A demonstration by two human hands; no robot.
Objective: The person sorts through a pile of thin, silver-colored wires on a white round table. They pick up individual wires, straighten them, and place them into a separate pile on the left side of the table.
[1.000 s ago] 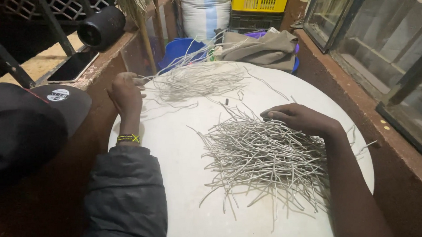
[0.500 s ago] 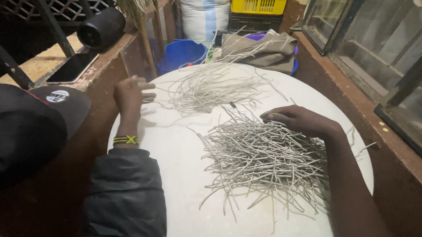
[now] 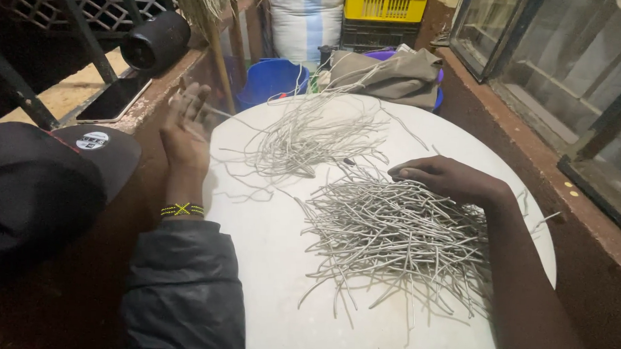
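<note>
Fingers [image 3: 410, 173] of my right hand [image 3: 448, 179] curl down onto the far edge of the near pile [image 3: 398, 239] of short grey strands — bent together and pressing on it, though I cannot tell whether any strand is actually pinched between them. That pile lies spread across the middle and right of the round white tabletop [image 3: 265, 276], its loose ends fanning toward me. My right forearm runs bare along the pile's right side.

My left hand [image 3: 185, 125] is lifted over the tabletop's left rim, palm turned inward, fingers apart and holding nothing. A yellow-and-black band [image 3: 182, 209] sits on that wrist, above a dark padded sleeve [image 3: 183, 287]. A dark cap brim [image 3: 42, 186] fills the near left.

Farther out lies a second pile [image 3: 305, 136] — longer, looser strands trailing to the tabletop's far edge. Left of it, a phone [image 3: 113, 99] rests flat on a ledge, beside a black cylinder [image 3: 155, 42]. Beyond the tabletop stand a blue tub [image 3: 269, 80], a grey cloth [image 3: 390, 74] and a yellow crate [image 3: 385, 5].
</note>
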